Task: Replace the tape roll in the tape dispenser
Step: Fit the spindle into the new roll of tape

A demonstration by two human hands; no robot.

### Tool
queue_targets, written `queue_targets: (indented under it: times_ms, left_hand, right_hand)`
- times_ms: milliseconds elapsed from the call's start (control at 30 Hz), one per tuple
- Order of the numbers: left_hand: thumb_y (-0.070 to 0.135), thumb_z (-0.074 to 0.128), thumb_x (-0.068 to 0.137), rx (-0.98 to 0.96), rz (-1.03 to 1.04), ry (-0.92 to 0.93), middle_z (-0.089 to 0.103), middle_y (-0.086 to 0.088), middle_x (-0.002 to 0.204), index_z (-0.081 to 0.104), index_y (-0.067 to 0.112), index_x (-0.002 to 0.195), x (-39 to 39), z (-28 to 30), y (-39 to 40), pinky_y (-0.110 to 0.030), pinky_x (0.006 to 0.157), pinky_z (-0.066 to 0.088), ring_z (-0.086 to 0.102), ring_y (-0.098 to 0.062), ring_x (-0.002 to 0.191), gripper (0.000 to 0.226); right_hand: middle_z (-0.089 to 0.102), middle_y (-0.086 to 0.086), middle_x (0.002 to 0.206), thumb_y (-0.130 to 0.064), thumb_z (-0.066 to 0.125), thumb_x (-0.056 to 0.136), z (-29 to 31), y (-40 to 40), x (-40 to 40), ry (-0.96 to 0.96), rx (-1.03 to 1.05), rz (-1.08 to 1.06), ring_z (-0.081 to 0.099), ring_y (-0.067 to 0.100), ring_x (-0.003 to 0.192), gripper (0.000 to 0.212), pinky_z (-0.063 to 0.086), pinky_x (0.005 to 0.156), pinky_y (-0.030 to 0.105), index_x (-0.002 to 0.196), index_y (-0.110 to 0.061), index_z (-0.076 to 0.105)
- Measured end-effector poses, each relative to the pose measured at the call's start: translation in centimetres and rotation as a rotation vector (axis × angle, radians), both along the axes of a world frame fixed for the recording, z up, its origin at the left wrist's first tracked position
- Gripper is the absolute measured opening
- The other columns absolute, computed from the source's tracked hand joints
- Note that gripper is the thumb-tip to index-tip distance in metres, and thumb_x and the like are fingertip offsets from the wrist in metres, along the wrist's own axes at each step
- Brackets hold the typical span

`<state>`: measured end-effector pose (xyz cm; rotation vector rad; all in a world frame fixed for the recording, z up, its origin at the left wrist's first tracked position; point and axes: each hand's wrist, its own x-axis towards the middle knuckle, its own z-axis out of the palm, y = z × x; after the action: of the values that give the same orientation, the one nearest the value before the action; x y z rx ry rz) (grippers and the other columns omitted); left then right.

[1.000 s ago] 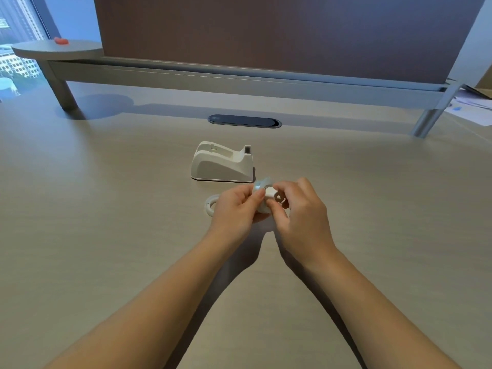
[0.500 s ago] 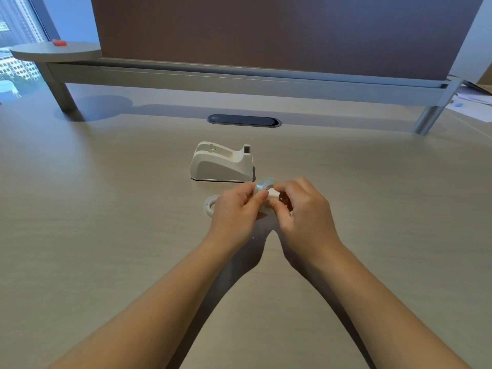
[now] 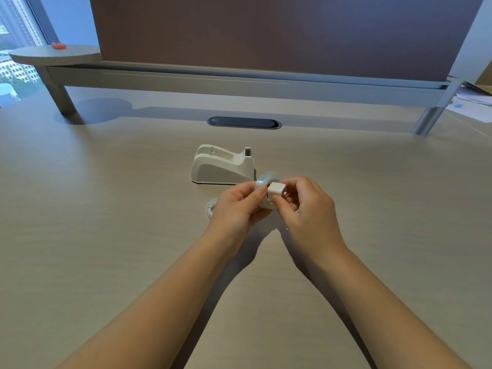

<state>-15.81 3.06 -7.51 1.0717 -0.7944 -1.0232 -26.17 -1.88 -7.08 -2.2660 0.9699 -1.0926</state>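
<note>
A white tape dispenser (image 3: 222, 169) stands on the desk with its roll cradle bare and its cutter end to the right. Just in front of it, my left hand (image 3: 237, 206) pinches a clear tape roll (image 3: 267, 178) held on edge. My right hand (image 3: 306, 209) grips a small white plastic hub (image 3: 277, 189) and holds it against the roll's centre hole. A white ring-shaped empty core (image 3: 211, 209) lies flat on the desk, partly hidden behind my left hand.
A dark oval cable grommet (image 3: 243, 122) sits in the desk behind the dispenser. A raised grey shelf (image 3: 239, 81) on legs spans the back under a dark partition. Papers (image 3: 471, 105) lie at the far right.
My hands have turned the tape roll more upright, and the white hub in my right hand now shows clearly at the roll's centre. The dispenser and the empty core have not moved.
</note>
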Motion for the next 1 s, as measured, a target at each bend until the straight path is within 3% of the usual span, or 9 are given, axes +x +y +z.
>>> queue_targets:
  times_ms: [167,300,367,433,633,767,900,1000]
  left_hand:
    - [0.011,0.047,0.086,0.048,0.074,-0.115,0.066,-0.005,0.079,0.065,0.017,0.078,-0.6,-0.1,0.1,-0.029,0.078,0.055,0.064,-0.017,0.081,0.021]
    - [0.009,0.046,0.086,0.064,0.117,-0.195,0.061,-0.009,0.076,0.062,0.019,0.071,-0.6,0.2,0.3,-0.030,0.075,0.054,0.059,-0.022,0.081,0.024]
    - [0.008,0.046,0.086,0.070,0.135,-0.239,0.061,-0.012,0.076,0.062,0.016,0.070,-0.7,0.4,0.2,-0.041,0.080,0.052,0.057,-0.026,0.080,0.024]
    - [0.007,0.046,0.086,0.076,0.137,-0.273,0.059,-0.016,0.081,0.062,0.013,0.071,-0.8,0.7,0.2,-0.044,0.082,0.051,0.055,-0.026,0.080,0.022]
    - [0.010,0.047,0.086,0.115,0.039,-0.369,0.059,-0.011,0.070,0.061,0.008,0.070,0.3,0.9,0.1,-0.020,0.064,0.055,0.058,-0.018,0.067,0.022]
    - [0.009,0.046,0.086,0.113,0.058,-0.357,0.059,-0.017,0.078,0.062,-0.007,0.085,0.2,0.9,0.1,-0.018,0.059,0.054,0.057,-0.019,0.067,0.022]
    - [0.010,0.046,0.086,0.106,0.045,-0.267,0.058,-0.013,0.073,0.061,-0.001,0.079,-0.2,0.7,0.0,-0.018,0.059,0.055,0.056,-0.018,0.067,0.020]
    - [0.010,0.047,0.086,0.108,0.043,-0.235,0.058,-0.010,0.067,0.061,0.003,0.074,-0.4,0.7,0.0,-0.019,0.060,0.055,0.057,-0.014,0.064,0.019]
  right_hand:
    - [0.048,0.003,0.086,-0.016,0.053,0.086,0.0,-0.4,-0.3,0.130,-0.097,0.035,0.042,0.015,0.074,0.018,0.027,0.056,0.010,0.097,-0.002,0.055]
    - [0.059,0.017,0.094,-0.013,0.052,0.086,0.1,-0.5,-0.5,0.187,-0.147,0.100,0.042,0.017,0.075,0.019,0.028,0.055,0.017,0.099,0.001,0.056]
    - [0.060,0.019,0.095,-0.013,0.052,0.086,0.1,-0.6,-0.6,0.216,-0.175,0.111,0.043,0.019,0.075,0.020,0.028,0.055,0.021,0.100,0.000,0.057]
    - [0.061,0.021,0.089,-0.016,0.052,0.084,0.0,-0.7,-0.6,0.234,-0.214,0.109,0.043,0.020,0.070,0.022,0.025,0.052,0.016,0.097,0.001,0.058]
    - [0.063,0.019,0.070,-0.013,0.054,0.071,0.2,-0.4,-0.8,0.339,-0.275,0.119,0.051,0.026,0.052,0.019,0.017,0.050,0.009,0.082,0.001,0.061]
    - [0.063,0.019,0.072,-0.014,0.054,0.071,0.3,-0.3,-0.7,0.311,-0.249,0.099,0.056,0.028,0.055,0.020,0.019,0.051,0.008,0.083,0.000,0.061]
    - [0.063,0.018,0.071,-0.018,0.049,0.075,0.3,-0.3,-0.6,0.267,-0.263,0.072,0.057,0.029,0.055,0.022,0.022,0.048,0.010,0.081,0.000,0.060]
    - [0.064,0.016,0.070,-0.023,0.039,0.075,0.4,-0.2,-0.6,0.262,-0.294,0.070,0.058,0.027,0.053,0.030,0.033,0.047,0.017,0.079,-0.002,0.060]
